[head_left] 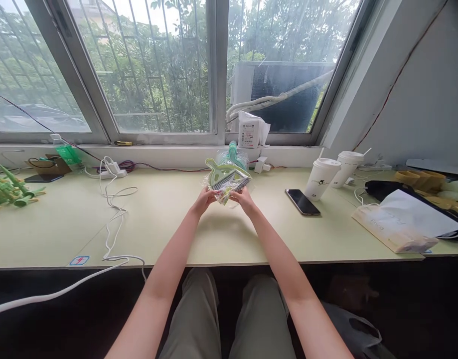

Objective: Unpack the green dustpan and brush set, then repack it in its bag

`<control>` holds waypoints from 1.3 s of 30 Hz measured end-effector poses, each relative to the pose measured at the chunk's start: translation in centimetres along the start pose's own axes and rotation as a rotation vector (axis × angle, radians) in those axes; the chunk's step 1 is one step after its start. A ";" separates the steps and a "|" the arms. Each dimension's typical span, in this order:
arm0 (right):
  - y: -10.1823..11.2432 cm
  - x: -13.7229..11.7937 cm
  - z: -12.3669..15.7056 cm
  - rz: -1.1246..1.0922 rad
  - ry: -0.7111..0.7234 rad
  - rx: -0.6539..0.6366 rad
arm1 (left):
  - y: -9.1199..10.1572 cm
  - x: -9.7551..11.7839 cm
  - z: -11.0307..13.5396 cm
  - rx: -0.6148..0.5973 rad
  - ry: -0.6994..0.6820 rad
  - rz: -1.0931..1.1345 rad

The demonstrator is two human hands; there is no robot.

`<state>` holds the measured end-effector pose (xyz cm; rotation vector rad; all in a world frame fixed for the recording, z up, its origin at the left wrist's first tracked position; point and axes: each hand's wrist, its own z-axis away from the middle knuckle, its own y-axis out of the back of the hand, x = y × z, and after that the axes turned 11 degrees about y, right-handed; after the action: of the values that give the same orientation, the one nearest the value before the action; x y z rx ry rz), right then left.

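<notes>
Both my hands hold a small pale green dustpan and brush set wrapped in clear plastic, raised a little above the light desk. My left hand pinches the packet's near left corner. My right hand grips its near right corner. The brush's dark bristles show through the wrap. Behind the packet lies another teal green item in plastic.
A black phone and two white lidded cups stand to the right, beside a white paper bag. White cables trail across the left. Green plastic pieces lie far left. A white packet sits on the sill.
</notes>
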<state>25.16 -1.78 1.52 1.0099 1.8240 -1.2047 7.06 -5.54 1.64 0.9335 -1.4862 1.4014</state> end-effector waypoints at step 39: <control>-0.2 1.8 0.1 -0.034 0.026 0.156 | 0.4 -1.3 -0.2 -0.004 0.057 -0.066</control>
<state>24.20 -1.54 0.05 1.0887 1.7949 -1.3773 7.11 -5.31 0.30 0.9248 -1.4036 1.3655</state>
